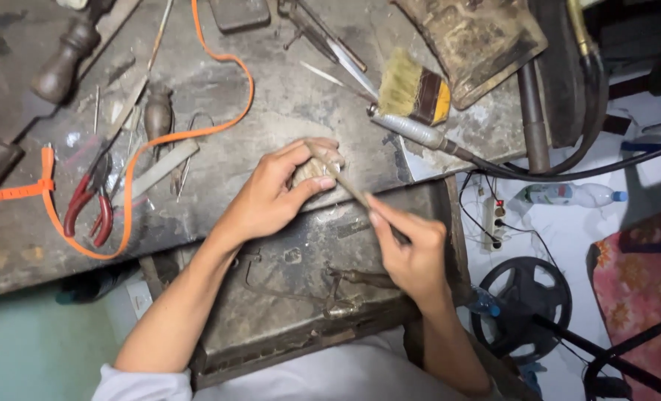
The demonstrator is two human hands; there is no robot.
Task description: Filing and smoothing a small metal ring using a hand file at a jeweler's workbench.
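The person's left hand (282, 194) is wrapped around a small pale lump of a workpiece (309, 171), fingers and thumb clamped on it and pressing it down at the front edge of the grimy workbench (286, 96), about the middle of the view. The right hand (412, 252), down at 5 o'clock from the piece, pinches the back end of a slim file-like tool (345, 183) between thumb and fingers; its tip lies across the top of the piece. Below both hands an open drawer (293, 297) juts out from under the bench. At 9 o'clock from the left hand lie red-handled pliers (92, 204) with an orange strap (189, 134) looped round them. At 1 o'clock sits a bristle brush (413, 93) beside a metal torch nozzle on a black hose (419, 134). Far at 3 o'clock, on the floor, lies a clear plastic bottle (572, 194)
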